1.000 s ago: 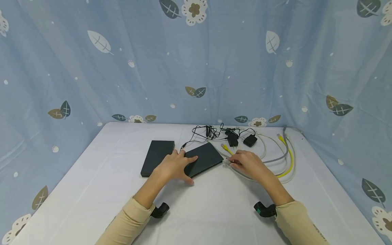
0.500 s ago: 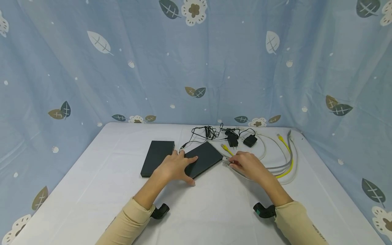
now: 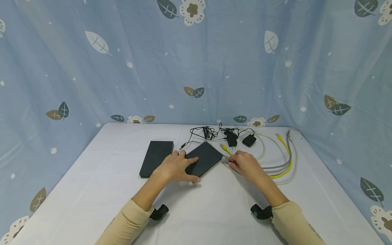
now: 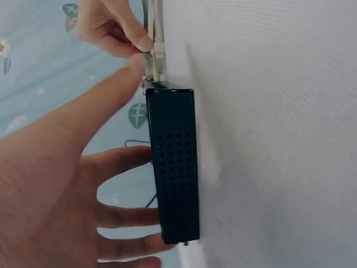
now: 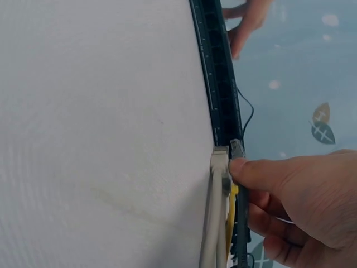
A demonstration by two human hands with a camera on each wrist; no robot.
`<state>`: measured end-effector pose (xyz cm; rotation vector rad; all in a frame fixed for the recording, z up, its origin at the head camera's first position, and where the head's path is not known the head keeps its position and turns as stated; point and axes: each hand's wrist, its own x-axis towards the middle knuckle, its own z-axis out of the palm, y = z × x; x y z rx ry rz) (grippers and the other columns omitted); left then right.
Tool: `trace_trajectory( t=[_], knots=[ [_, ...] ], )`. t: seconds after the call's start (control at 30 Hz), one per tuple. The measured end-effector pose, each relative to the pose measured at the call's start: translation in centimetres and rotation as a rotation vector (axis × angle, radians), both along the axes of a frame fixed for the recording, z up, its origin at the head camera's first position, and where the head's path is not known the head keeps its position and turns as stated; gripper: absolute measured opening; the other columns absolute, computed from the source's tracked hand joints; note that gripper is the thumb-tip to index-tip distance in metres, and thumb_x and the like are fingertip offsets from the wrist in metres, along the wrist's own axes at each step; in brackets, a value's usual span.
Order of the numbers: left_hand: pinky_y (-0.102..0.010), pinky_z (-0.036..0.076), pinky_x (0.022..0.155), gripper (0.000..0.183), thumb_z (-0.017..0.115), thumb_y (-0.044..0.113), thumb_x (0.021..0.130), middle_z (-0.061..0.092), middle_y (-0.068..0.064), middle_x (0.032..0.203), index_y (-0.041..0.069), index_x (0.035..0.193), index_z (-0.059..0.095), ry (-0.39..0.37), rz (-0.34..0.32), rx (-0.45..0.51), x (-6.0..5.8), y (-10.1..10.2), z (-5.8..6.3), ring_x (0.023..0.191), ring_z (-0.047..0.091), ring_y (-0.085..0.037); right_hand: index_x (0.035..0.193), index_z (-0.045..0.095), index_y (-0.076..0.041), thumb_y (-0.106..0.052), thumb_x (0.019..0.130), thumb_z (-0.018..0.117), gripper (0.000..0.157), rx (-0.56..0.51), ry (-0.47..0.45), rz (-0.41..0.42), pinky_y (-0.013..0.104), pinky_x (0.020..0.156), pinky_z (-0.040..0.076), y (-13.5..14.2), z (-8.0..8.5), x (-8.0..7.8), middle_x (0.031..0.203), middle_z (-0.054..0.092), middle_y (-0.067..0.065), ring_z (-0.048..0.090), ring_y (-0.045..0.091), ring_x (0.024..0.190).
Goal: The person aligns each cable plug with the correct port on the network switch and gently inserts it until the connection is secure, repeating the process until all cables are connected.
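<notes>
A black network switch (image 3: 204,157) lies askew on the table. Its ports show along one long side in the right wrist view, its vent holes on a short side in the left wrist view. My left hand (image 3: 176,166) rests on its near-left part, fingers spread and thumb out across the top. My right hand (image 3: 246,165) pinches the plug end of a grey network cable (image 5: 239,149) between thumb and fingers, close to the switch's right corner. Beside that plug, light-coloured cable plugs (image 5: 219,159) lie by the switch's end. I cannot tell whether the held plug touches a port.
A second black box (image 3: 157,159) lies to the left. Black power adapters (image 3: 249,140) with a tangled black cord (image 3: 209,132) are at the back. A yellow cable (image 3: 289,166) and white cables curve on the right. A patterned blue curtain (image 3: 196,61) hangs behind the table.
The switch has turned slightly, and my left thumb has moved a little right over it. The grey cable's loose end has shifted right. My right hand keeps its pinch, with little movement.
</notes>
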<state>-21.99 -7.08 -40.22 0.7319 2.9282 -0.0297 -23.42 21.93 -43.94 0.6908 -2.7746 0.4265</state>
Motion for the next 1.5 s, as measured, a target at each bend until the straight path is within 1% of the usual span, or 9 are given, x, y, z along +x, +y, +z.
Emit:
trace_trajectory(
  t=[0.1, 0.23, 0.3, 0.43, 0.63, 0.73, 1.03, 1.3, 1.5],
  knots=[
    [-0.035, 0.038, 0.076, 0.081, 0.052, 0.082, 0.078, 0.053, -0.014, 0.119, 0.04, 0.147, 0.044, 0.04, -0.029, 0.005, -0.2, 0.0, -0.3, 0.092, 0.045, -0.026, 0.099, 0.077, -0.006, -0.017, 0.087, 0.074, 0.016, -0.004, 0.006, 0.003, 0.026, 0.059, 0.048, -0.2, -0.1, 0.0, 0.08, 0.067, 0.003, 0.057, 0.009, 0.066],
    [-0.047, 0.042, 0.097, 0.077, 0.053, 0.078, 0.082, 0.052, -0.017, 0.129, 0.037, 0.147, 0.045, 0.045, -0.058, 0.044, -0.3, 0.1, -0.5, 0.113, 0.049, -0.032, 0.099, 0.078, -0.006, -0.015, 0.087, 0.075, 0.015, -0.004, 0.017, 0.0, 0.026, 0.058, 0.048, -0.5, -0.1, 0.1, 0.079, 0.067, 0.004, 0.057, 0.009, 0.066],
    [-0.05, 0.041, 0.101, 0.076, 0.056, 0.075, 0.083, 0.05, -0.019, 0.135, 0.036, 0.147, 0.045, 0.022, -0.057, 0.07, -0.4, 0.2, -0.6, 0.119, 0.049, -0.035, 0.098, 0.078, -0.006, -0.015, 0.087, 0.075, 0.015, -0.005, 0.018, -0.006, 0.026, 0.058, 0.048, -0.6, -0.2, 0.1, 0.079, 0.066, 0.004, 0.058, 0.01, 0.066],
    [-0.05, 0.043, 0.1, 0.076, 0.06, 0.072, 0.082, 0.049, -0.019, 0.137, 0.036, 0.147, 0.046, -0.002, -0.05, 0.101, -0.5, 0.2, -0.7, 0.119, 0.05, -0.035, 0.098, 0.078, -0.006, -0.016, 0.087, 0.075, 0.015, -0.013, 0.012, -0.015, 0.027, 0.058, 0.048, -0.8, -0.1, 0.2, 0.08, 0.067, 0.005, 0.059, 0.011, 0.067],
    [-0.043, 0.045, 0.087, 0.076, 0.062, 0.072, 0.081, 0.052, -0.018, 0.132, 0.034, 0.145, 0.049, -0.011, -0.062, 0.097, -0.5, 0.4, -0.4, 0.107, 0.051, -0.029, 0.097, 0.078, -0.006, -0.017, 0.088, 0.074, 0.015, -0.03, -0.009, -0.02, 0.026, 0.057, 0.047, -0.8, 0.0, 0.4, 0.078, 0.066, 0.003, 0.058, 0.01, 0.067],
    [-0.042, 0.045, 0.085, 0.076, 0.063, 0.072, 0.08, 0.052, -0.018, 0.131, 0.033, 0.145, 0.05, -0.017, -0.063, 0.102, -0.6, 0.5, -0.4, 0.106, 0.051, -0.029, 0.096, 0.078, -0.007, -0.018, 0.088, 0.074, 0.014, -0.041, -0.025, -0.022, 0.026, 0.057, 0.046, -0.8, 0.0, 0.5, 0.078, 0.066, 0.003, 0.058, 0.01, 0.067],
    [-0.048, 0.045, 0.096, 0.077, 0.065, 0.075, 0.075, 0.05, -0.014, 0.138, 0.037, 0.141, 0.054, -0.025, -0.03, 0.146, -1.2, 0.2, -1.0, 0.119, 0.051, -0.032, 0.095, 0.079, -0.005, -0.014, 0.085, 0.076, 0.014, -0.091, -0.04, -0.044, 0.027, 0.056, 0.048, -1.2, 0.3, 0.3, 0.079, 0.069, 0.004, 0.062, 0.012, 0.069],
    [-0.05, 0.045, 0.096, 0.079, 0.065, 0.074, 0.077, 0.05, -0.014, 0.138, 0.036, 0.145, 0.049, -0.023, -0.025, 0.142, -2.0, 0.5, -1.1, 0.119, 0.05, -0.033, 0.091, 0.077, -0.008, -0.014, 0.087, 0.074, 0.008, -0.156, -0.152, -0.093, 0.027, 0.06, 0.049, -1.6, 0.7, -0.8, 0.074, 0.07, -0.003, 0.059, 0.008, 0.065],
    [-0.06, 0.039, 0.104, 0.081, 0.068, 0.069, 0.077, 0.047, -0.016, 0.141, 0.036, 0.147, 0.045, -0.065, 0.011, 0.138, -2.6, 1.0, -0.5, 0.126, 0.047, -0.038, 0.094, 0.076, -0.005, -0.016, 0.086, 0.075, 0.014, -0.136, -0.198, -0.109, 0.028, 0.064, 0.05, -1.8, 1.4, -1.9, 0.078, 0.071, 0.001, 0.061, 0.011, 0.069]
  ],
)
